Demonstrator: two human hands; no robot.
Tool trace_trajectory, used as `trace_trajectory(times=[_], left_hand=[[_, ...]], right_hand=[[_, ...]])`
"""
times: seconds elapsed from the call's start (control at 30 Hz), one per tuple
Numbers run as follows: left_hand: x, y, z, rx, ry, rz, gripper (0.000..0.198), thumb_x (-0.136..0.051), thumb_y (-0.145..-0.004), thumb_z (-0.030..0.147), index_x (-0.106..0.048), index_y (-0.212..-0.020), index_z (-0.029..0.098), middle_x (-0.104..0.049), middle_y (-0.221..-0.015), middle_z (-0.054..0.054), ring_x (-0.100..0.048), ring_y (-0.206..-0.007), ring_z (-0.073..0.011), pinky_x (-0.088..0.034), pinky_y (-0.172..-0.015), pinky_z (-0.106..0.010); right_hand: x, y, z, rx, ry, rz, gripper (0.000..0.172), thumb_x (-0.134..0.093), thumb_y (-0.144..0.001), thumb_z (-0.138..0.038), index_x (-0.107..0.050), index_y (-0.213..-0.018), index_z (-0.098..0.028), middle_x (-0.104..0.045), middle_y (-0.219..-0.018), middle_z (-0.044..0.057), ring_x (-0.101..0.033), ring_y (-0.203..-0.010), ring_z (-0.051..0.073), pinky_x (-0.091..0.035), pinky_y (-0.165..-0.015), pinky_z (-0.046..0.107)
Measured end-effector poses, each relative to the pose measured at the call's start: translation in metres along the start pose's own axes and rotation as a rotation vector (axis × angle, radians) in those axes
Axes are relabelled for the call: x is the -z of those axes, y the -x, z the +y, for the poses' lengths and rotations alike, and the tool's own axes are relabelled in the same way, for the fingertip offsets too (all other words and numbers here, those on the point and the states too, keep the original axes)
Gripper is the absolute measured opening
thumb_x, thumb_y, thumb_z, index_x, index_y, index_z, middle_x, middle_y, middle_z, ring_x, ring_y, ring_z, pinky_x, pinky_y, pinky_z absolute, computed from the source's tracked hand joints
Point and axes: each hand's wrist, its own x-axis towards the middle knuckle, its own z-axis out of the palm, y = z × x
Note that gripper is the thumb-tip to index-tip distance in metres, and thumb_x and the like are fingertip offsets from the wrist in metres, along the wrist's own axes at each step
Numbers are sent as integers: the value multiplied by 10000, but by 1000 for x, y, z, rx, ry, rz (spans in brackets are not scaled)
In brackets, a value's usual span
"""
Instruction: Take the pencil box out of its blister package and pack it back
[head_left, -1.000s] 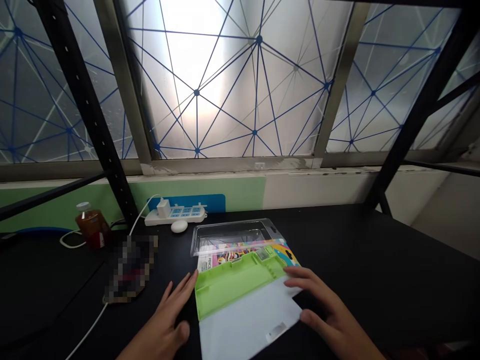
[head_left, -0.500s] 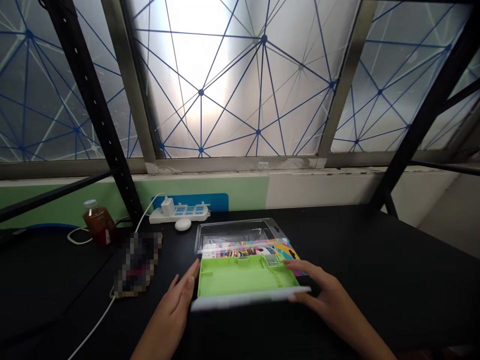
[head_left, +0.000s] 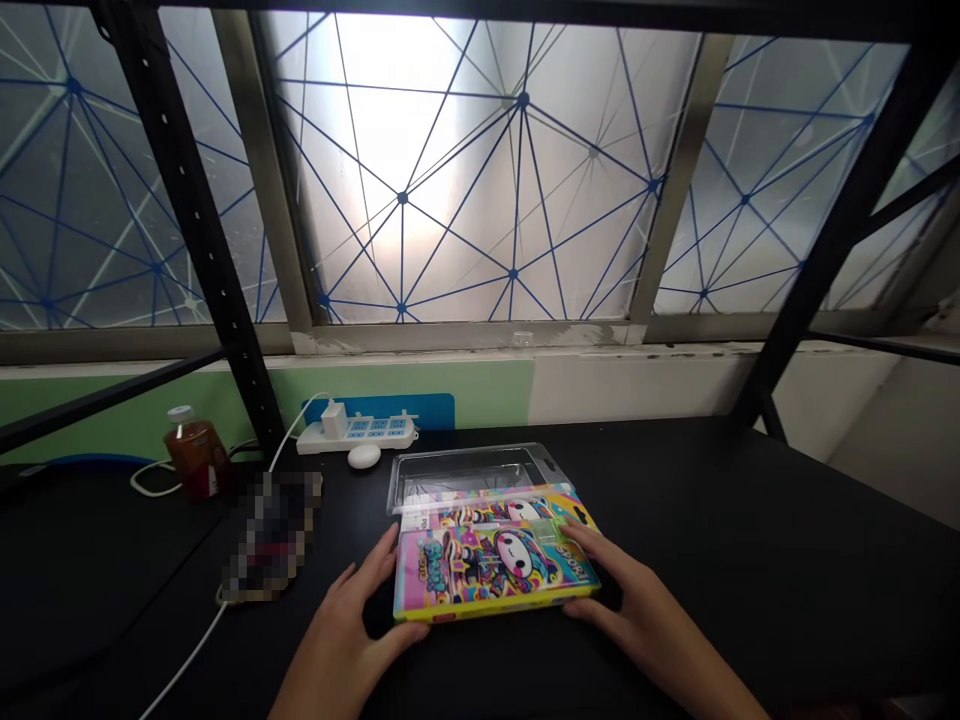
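A colourful pencil case point(head_left: 491, 572) with a cartoon print lies closed on the black table point(head_left: 750, 540). My left hand point(head_left: 352, 620) cups its left end, fingers on the side and thumb at the front corner. My right hand point(head_left: 634, 600) grips its right end, fingers along the edge. Behind the case lies a printed card point(head_left: 487, 505) with the same pattern, and behind that a clear plastic blister shell point(head_left: 469, 468).
A white power strip point(head_left: 356, 430) with a plugged charger sits by the wall, a white oval object point(head_left: 364, 456) in front of it. A bottle of brown drink point(head_left: 193, 455) stands at the left. A blurred dark item point(head_left: 270, 535) and a white cable point(head_left: 180, 665) lie left of my hands.
The case's lid, lying open toward me a second ago, swung up and over the green inner tray and is now closed. Both hands moved onto the case's ends.
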Motion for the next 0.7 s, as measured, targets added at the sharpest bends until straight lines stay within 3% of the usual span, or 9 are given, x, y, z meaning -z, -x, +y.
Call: trace_trajectory(times=[0.13, 0.23, 0.33, 0.5, 0.6, 0.7], left_hand=[[22, -11, 17, -126, -61, 97, 656, -623, -902, 494, -545, -1504, 245, -611, -1500, -50, -606, -1348, -297, -471, -1130, -408], [42, -38, 36, -156, -183, 113, 670, -537, -973, 518, -483, -1550, 181, -615, -1497, -84, -570, -1386, -296, -472, -1115, -376], [55, -73, 48, -166, -230, 66, 654, -519, -1006, 476, -430, -1582, 180, -661, -1442, -106, -642, -1305, -310, -517, -1036, -362], [49, -109, 37, -159, -365, 51, 576, -464, -1035, 335, -415, -1577, 147, -645, -1445, -174, -666, -1266, -330, -527, -978, -373], [38, -112, 23, -159, -455, 22, 556, -447, -1040, 312, -421, -1569, 144, -567, -1528, -176, -603, -1344, -327, -484, -1053, -406], [31, -111, 15, -166, -533, -16, 561, -414, -1046, 289, -403, -1575, 101, -509, -1572, -193, -441, -1477, -360, -385, -1155, -521]], right_hand=[[17, -7, -15, 25, -35, 76, 623, -764, -836, -429, -643, -1417, -242, -566, -1521, 98, -547, -1381, 358, -490, -1125, 473], [31, -34, -29, 60, 60, 108, 630, -747, -858, -436, -622, -1439, -226, -514, -1562, 102, -549, -1379, 359, -495, -1120, 465], [32, -76, -35, 89, 162, 70, 602, -718, -888, -421, -615, -1440, -207, -520, -1558, 114, -575, -1360, 348, -493, -1119, 463], [4, -127, -23, 156, 252, 5, 543, -644, -944, -343, -592, -1452, -158, -529, -1545, 162, -560, -1378, 322, -489, -1117, 437], [-12, -132, -10, 212, 319, -39, 519, -552, -1006, -353, -551, -1489, -164, -511, -1561, 166, -532, -1404, 310, -482, -1126, 454], [-19, -130, 1, 275, 402, -65, 476, -465, -1053, -385, -579, -1465, -176, -491, -1583, 148, -372, -1507, 330, -359, -1205, 552]])
